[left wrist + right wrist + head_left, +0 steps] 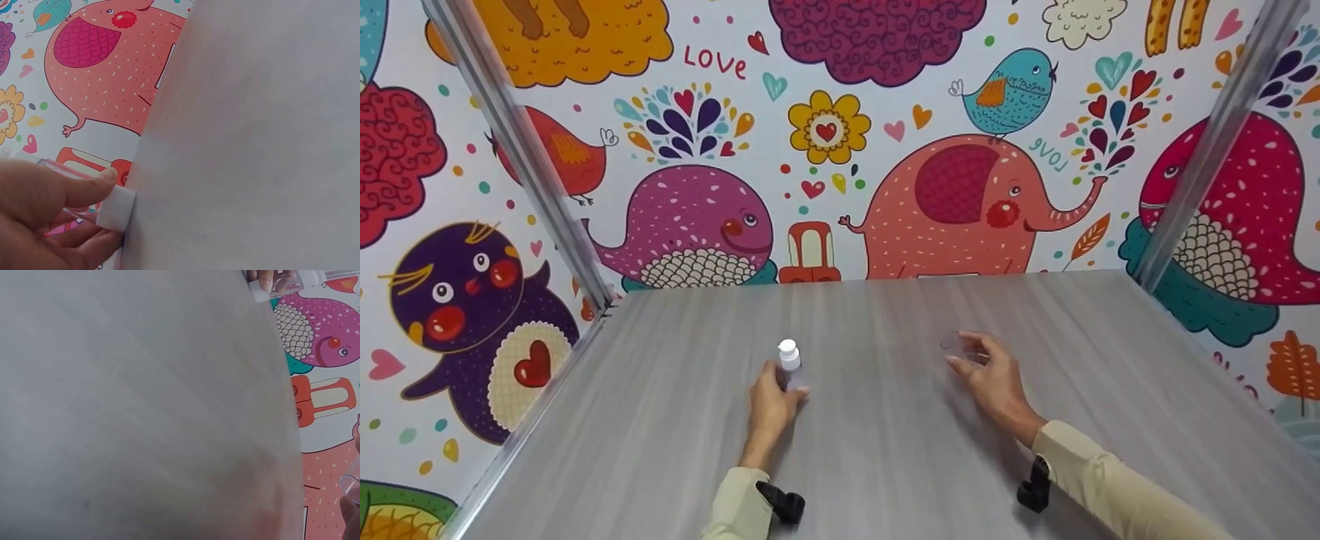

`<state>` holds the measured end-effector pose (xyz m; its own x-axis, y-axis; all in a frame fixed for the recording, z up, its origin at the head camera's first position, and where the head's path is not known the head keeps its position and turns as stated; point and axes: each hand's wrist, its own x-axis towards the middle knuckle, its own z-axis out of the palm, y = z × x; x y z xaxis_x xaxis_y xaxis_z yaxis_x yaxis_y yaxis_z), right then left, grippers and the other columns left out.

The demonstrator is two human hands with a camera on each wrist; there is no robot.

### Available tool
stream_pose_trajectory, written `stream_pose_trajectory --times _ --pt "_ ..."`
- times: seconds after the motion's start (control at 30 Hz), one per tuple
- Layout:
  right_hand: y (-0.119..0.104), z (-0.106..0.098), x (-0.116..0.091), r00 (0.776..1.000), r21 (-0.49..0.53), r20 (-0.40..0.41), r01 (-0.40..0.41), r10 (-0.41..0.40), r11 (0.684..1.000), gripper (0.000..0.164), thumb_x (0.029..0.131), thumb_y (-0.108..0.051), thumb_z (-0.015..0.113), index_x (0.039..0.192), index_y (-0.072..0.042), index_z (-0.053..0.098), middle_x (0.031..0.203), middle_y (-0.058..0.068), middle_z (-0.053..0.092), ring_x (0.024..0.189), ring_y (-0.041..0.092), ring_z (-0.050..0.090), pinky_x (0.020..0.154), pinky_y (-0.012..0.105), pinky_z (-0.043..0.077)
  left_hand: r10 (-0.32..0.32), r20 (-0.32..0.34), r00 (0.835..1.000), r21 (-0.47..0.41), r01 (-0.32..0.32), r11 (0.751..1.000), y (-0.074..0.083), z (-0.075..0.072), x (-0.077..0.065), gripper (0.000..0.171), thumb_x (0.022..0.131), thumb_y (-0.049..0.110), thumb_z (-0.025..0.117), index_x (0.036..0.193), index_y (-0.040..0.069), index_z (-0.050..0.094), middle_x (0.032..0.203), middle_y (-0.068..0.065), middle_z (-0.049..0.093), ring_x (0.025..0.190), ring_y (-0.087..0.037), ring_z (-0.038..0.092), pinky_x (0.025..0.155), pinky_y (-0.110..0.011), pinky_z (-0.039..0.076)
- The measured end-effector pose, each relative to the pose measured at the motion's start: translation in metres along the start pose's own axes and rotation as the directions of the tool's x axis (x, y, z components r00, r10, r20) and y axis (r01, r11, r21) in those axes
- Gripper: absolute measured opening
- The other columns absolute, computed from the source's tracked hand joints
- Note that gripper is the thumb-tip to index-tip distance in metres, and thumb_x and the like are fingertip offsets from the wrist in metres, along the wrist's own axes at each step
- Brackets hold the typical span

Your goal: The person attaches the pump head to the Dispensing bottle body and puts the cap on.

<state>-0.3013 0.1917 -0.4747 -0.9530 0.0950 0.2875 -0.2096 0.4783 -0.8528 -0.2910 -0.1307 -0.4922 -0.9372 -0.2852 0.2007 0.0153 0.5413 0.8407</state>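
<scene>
My left hand (774, 399) grips a small clear bottle with a white top (788, 352), upright close over the table. In the left wrist view, thumb and fingers close around its see-through body near a white end piece (117, 209). The right wrist view catches the same bottle at the upper right, with white parts (260, 291) at both ends. Off to the right, my right hand (994, 379) pinches a clear, see-through cap (350, 482) between thumb and fingers. That cap is round-rimmed and faint in the head view, held apart from the bottle.
A grey wood-grain table (870, 457) spreads under both hands. Behind it stands a wall (825, 67) printed with cartoon animals. Metal posts (521, 150) rise at the table's left and right back corners. Each wrist wears a black camera mount (784, 502).
</scene>
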Motion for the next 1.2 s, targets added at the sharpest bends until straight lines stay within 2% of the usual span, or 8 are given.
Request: stream_pose_trajectory --times 0.17,0.5,0.63,0.87,1.2 --pt "-0.002 -0.001 -0.001 1.000 -0.006 -0.007 0.013 -0.013 1.000 0.043 0.088 -0.012 0.076 0.127 -0.006 0.061 0.123 0.020 0.061 0.119 0.035 0.060 0.102 0.049 0.048 0.008 -0.001 1.000 0.001 -0.008 1.000 0.000 0.000 0.000 0.035 0.076 -0.004 0.080 0.103 -0.004 0.058 0.095 -0.019 0.065 0.090 -0.030 0.063 0.084 -0.048 0.050" --pt "-0.003 0.007 -0.005 0.987 -0.064 -0.063 0.141 -0.146 0.988 0.042 0.083 -0.003 0.078 0.122 -0.002 0.062 0.116 0.017 0.062 0.113 0.033 0.061 0.100 0.050 0.049 0.023 -0.005 1.000 -0.011 -0.023 1.000 0.002 -0.001 -0.001 0.035 0.076 -0.005 0.079 0.103 -0.004 0.057 0.097 -0.021 0.067 0.092 -0.033 0.065 0.086 -0.050 0.050" --pt "-0.006 0.010 -0.007 0.986 -0.051 -0.062 0.149 -0.152 0.988 0.044 0.083 -0.004 0.078 0.123 -0.002 0.059 0.118 0.016 0.063 0.115 0.032 0.061 0.101 0.048 0.049 0.022 -0.006 1.000 -0.017 -0.022 1.000 0.002 -0.001 -0.001 0.035 0.076 -0.005 0.079 0.103 -0.004 0.057 0.097 -0.021 0.067 0.092 -0.034 0.065 0.086 -0.051 0.050" --pt "-0.011 0.015 -0.012 0.993 -0.031 -0.013 0.120 -0.120 0.992 0.040 0.085 -0.007 0.078 0.118 -0.004 0.056 0.121 0.016 0.062 0.120 0.034 0.060 0.104 0.049 0.047 0.024 -0.010 1.000 -0.019 -0.024 1.000 0.000 -0.001 -0.001 0.035 0.076 -0.005 0.079 0.103 -0.004 0.058 0.097 -0.021 0.067 0.092 -0.034 0.065 0.086 -0.051 0.051" --pt "-0.013 0.020 -0.014 0.980 -0.035 -0.026 0.198 -0.199 0.980 0.039 0.082 -0.006 0.080 0.116 -0.003 0.061 0.115 0.009 0.066 0.113 0.030 0.063 0.100 0.048 0.050 0.034 -0.011 0.999 -0.024 -0.035 0.999 0.001 -0.001 -0.001 0.035 0.075 -0.005 0.079 0.104 -0.004 0.058 0.097 -0.021 0.067 0.091 -0.033 0.065 0.085 -0.050 0.051"
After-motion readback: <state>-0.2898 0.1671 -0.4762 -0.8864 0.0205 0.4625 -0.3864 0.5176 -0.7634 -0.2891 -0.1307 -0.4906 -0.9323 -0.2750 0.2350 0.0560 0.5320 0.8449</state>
